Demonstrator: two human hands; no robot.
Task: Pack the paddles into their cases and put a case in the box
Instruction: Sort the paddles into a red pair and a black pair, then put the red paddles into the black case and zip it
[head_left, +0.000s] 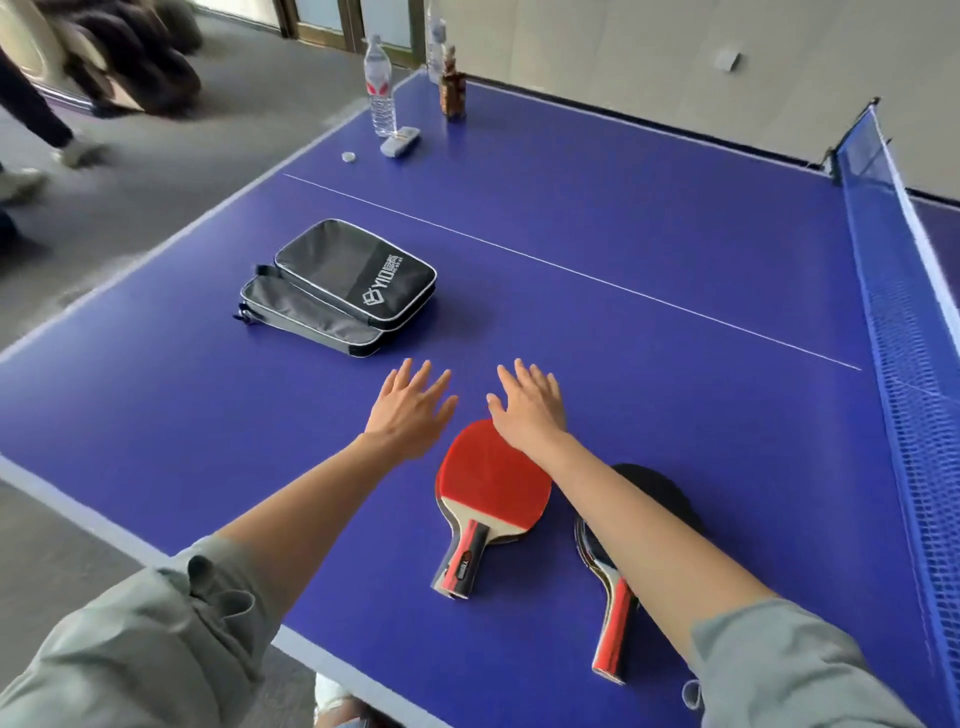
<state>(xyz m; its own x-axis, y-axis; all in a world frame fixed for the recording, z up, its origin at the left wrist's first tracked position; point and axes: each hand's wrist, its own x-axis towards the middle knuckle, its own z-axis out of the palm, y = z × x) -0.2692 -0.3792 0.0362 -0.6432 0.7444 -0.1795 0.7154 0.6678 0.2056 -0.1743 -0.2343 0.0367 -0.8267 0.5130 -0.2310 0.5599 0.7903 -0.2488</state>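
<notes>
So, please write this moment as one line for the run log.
left hand: open, empty | right hand: open, over red paddle | black paddle: on table | cases: stacked, untouched

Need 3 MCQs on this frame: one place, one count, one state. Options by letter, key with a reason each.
1. Where do the cases lie from the hands?
A. ahead, to the left
B. by the net
C. on the floor

2. How many paddles are on the table?
A. one
B. two
C. four

3. How are the hands?
A. both open, holding nothing
B. left gripping a paddle
C. right gripping a case

Key: 1 A, the stacked cases sit beyond the left hand. 2 B, a red paddle and a black paddle partly under the right forearm. 3 A, left and right hand have fingers spread.
</notes>
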